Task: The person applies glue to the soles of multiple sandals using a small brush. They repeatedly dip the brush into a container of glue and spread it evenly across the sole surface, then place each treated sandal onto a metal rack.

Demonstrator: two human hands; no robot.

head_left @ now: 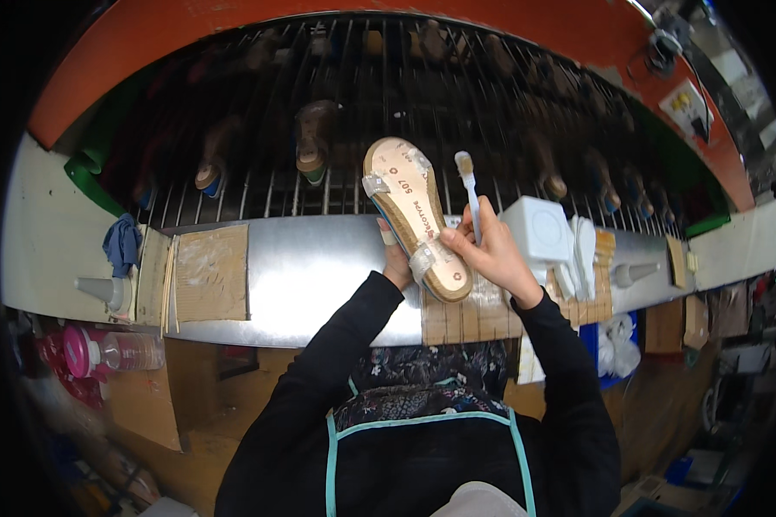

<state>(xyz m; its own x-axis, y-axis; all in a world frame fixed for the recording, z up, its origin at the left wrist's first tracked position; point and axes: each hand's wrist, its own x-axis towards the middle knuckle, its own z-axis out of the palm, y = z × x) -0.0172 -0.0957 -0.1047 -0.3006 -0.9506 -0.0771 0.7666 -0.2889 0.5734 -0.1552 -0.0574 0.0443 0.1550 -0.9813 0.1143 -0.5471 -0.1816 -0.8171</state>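
My left hand [395,258] is closed around the side of a half-made shoe [414,207], its fingers mostly hidden beneath. The shoe's pale tan underside faces up, with printed marks and a rough brown rim. Clear, shiny strap ends lie folded over its edge near both ends, and a bit of blue shows along one side. In my right hand [496,250] a toothbrush [470,185] stands nearly upright, its white handle gripped and its yellowish bristle head up. That hand's thumb reaches the shoe's right edge. Both hands are above the metal ledge.
Beyond the ledge [306,271], a rack of metal bars [272,202] carries several similar shoes [313,142] under an orange hood [233,30]. Right of my hand stand a white block-like container [539,231] and white pads [582,258]. Cardboard [214,276] covers part of the ledge's left.
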